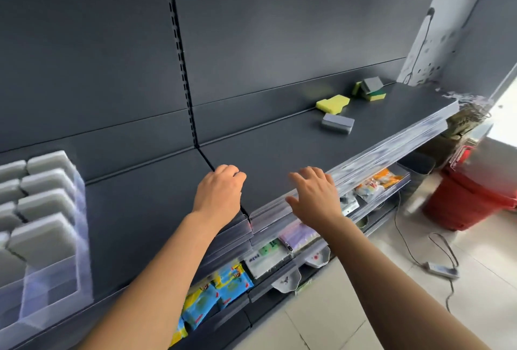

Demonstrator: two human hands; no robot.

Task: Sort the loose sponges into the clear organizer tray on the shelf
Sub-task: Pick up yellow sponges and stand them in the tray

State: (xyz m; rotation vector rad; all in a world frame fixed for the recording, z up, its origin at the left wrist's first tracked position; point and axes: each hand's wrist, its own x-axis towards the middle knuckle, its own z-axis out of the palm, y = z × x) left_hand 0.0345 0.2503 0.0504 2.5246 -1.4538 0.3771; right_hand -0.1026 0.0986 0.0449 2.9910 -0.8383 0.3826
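Observation:
A clear organizer tray (81, 279) stands at the left end of the dark shelf (156, 201), with several grey sponges (42, 207) upright in its slots. Loose sponges lie far to the right: a yellow sponge (333, 104), a grey sponge (337, 123) in front of it, and a small pile of grey and yellow-green sponges (370, 88) further back. My left hand (219, 190) hovers over the shelf's middle with fingers curled, holding nothing. My right hand (313, 191) hangs over the shelf's front edge, fingers spread and empty.
Lower shelves hold packaged goods (221, 288) behind clear rails. A red bucket (467, 198) stands on the tiled floor at right, with a cable and power strip (442, 268) lying nearby. A dark back panel rises behind the shelf.

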